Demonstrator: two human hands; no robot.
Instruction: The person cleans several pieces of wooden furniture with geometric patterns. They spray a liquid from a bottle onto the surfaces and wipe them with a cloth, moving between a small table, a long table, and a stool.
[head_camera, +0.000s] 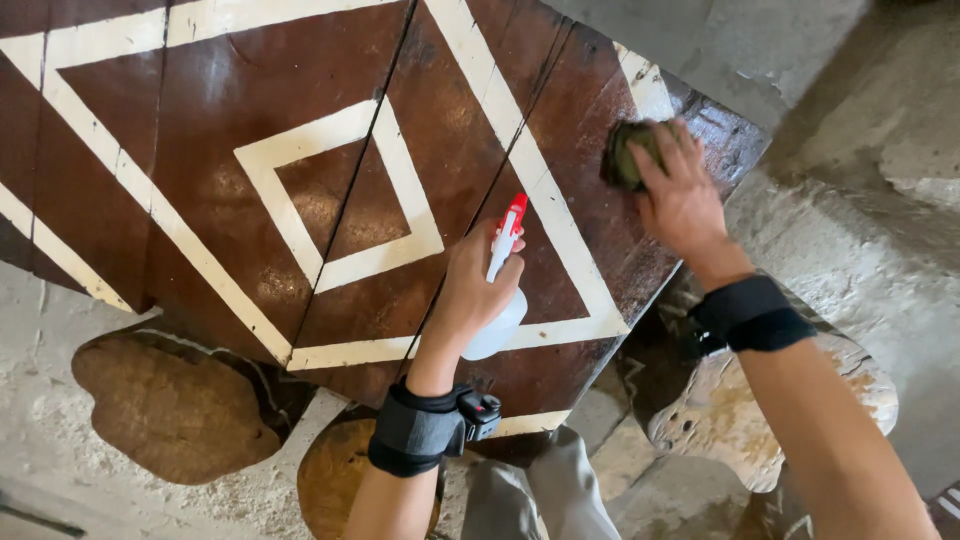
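Left hand (478, 285) grips spray bottle (500, 300) | right hand (683, 195) presses sponge (628, 152)

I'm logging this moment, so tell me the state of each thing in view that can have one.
spray bottle: held upright-ish in left hand, red nozzle up, over the table.
scrub pad: pressed flat on the table under right hand.
table top: brown with cream lines, glossy, boards cracked apart.
wooden stools: standing on the floor, unoccupied.
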